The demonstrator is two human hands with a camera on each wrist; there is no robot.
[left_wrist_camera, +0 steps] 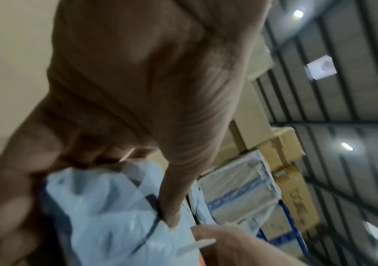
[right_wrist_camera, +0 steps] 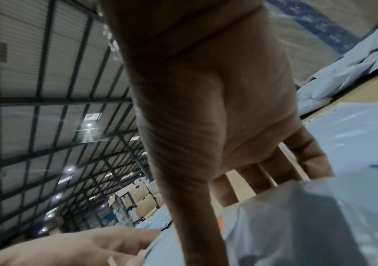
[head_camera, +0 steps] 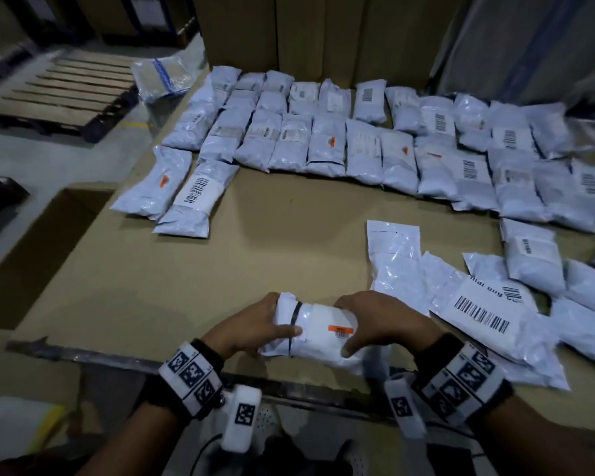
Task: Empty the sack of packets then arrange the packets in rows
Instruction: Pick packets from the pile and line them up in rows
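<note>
Item in hand: 1 white packet, banded by a black strap and marked with an orange sticker, held at 6 o'clock over the cardboard surface. The left hand is curled round its strapped end, thumb on top; the right hand is curled round the other end, thumb toward the sticker.

Arranged stock: rows of packets are laid from 10 to 2 o'clock. A third row is begun by 2 packets at 10 o'clock. A loose pile lies at 3 o'clock, unsorted.

Handling note: judged best, the packet is carried to the open place just beside the 2 packets at 10 o'clock, turned to lie lengthwise like its neighbours, and set down edge to edge, without overlap. The grip by both ends is kept until the packet lies flat, since soft contents may slump.

Not determinable: the sack cannot be identified with certainty; a clear bag at 11 o'clock may be it. The pile and the rows are cut off at the right edge, so no full count is given. Label text is blurred. The wrist views show mostly hand and ceiling.
</note>
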